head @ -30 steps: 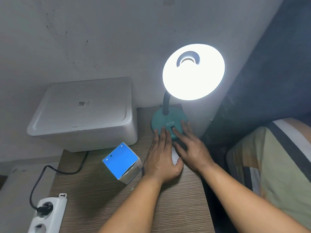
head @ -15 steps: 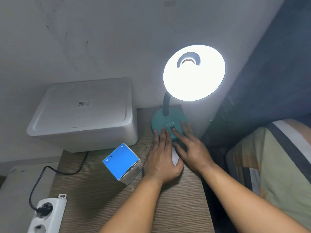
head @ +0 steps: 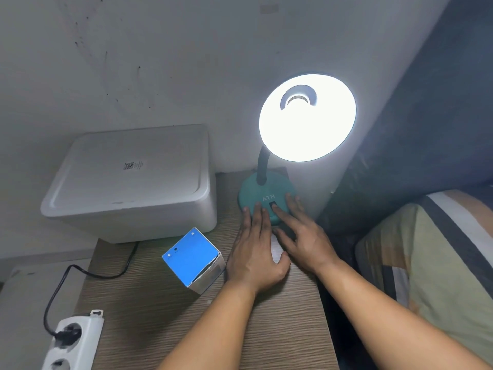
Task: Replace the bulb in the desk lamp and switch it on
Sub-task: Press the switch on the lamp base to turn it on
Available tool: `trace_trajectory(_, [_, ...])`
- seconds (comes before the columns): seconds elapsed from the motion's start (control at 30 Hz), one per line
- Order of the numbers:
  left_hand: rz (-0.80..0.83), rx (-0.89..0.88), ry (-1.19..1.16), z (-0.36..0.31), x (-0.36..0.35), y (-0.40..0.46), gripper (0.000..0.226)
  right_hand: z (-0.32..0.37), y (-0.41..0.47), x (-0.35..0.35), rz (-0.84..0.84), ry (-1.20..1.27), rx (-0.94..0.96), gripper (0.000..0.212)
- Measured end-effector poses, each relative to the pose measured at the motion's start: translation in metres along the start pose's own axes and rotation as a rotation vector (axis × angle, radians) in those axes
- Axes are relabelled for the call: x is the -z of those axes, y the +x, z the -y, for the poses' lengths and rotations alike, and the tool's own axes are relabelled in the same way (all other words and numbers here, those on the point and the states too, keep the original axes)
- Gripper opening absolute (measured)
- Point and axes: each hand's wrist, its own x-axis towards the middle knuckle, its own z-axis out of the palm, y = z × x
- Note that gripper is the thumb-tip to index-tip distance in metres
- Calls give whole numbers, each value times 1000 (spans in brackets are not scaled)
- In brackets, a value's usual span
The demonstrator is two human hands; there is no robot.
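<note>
1. Head view: the desk lamp (head: 269, 193) is seen standing at the back right of the desk (head: 160, 311), its shade (head: 306, 118) glowing brightly, so the bulb is judged to be fitted and lit. The bulb itself is washed out by glare; only its socket collar can be made out.

2. The left hand (head: 256, 249) is laid flat on the desk with fingers extended and close together, their tips touching the front edge of the teal base. Nothing is held in it.

3. The right hand (head: 301, 236) is spread open over the base, one finger resting on or at the dark switch (head: 273, 205). Nothing is gripped.

4. A blue bulb carton (head: 193, 259) is noted just left of the left hand, tilted, with its open end turned toward the camera. A white box (head: 133, 180) stands behind it, and a power strip (head: 72, 340) with one black plug inserted lies at the lower left.

5. The task is judged essentially complete.

6. Risks identified: a further press by the resting finger could turn the lamp off again; the carton could be knocked off the desk when the left hand is withdrawn; the trailing cable could be snagged, pulling the plug.
</note>
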Motion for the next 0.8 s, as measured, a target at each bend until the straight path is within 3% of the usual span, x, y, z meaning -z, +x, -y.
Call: trace_trajectory(0.8, [0,9,-38,-3,7,-3,94,15,3,12,5,-117,-1,43])
